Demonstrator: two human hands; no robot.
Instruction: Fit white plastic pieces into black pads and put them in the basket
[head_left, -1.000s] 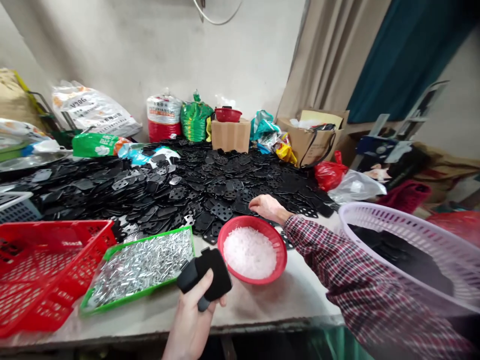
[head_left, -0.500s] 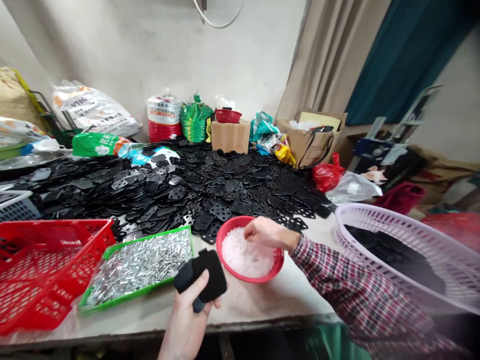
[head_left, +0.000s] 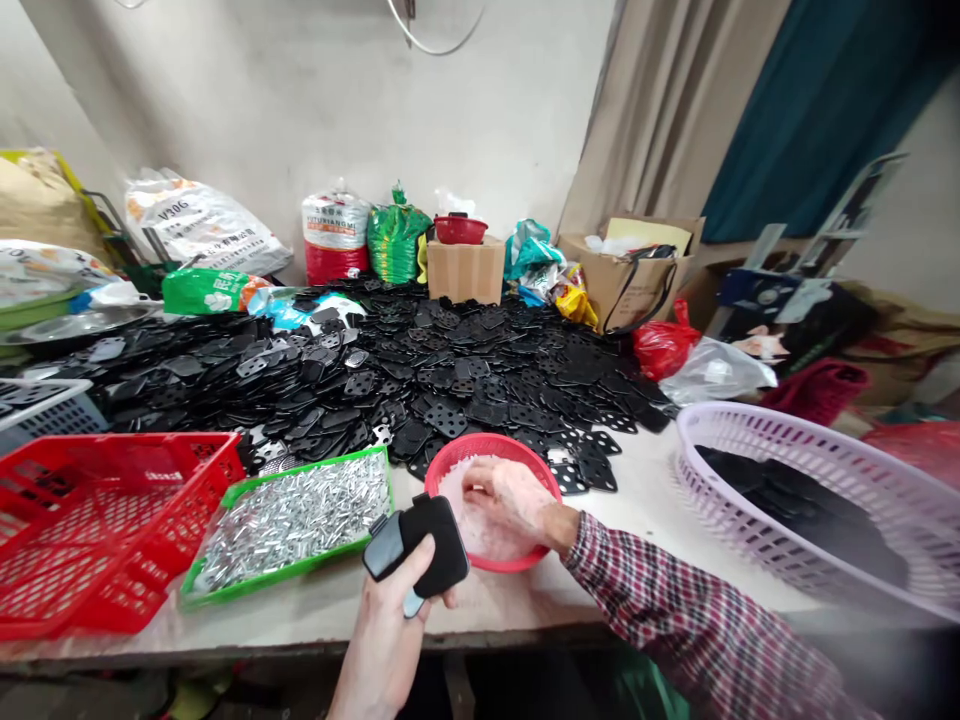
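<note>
Dipping into white granules (head_left: 450, 500) in a red bowl (head_left: 487, 445), the right grip (head_left: 506, 505) sits narrow, seemingly pinching some, while the left grip (head_left: 386, 625), just beside it, clamps a black pad (head_left: 439, 545).

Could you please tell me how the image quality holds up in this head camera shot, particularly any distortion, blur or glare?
In the head view, the wide lens bends the table's front edge; the lower right corner turns dark and smeared over the plaid sleeve; the light is soft, with small glints on the metal pins; the right hand looks fairly sharp.
</note>
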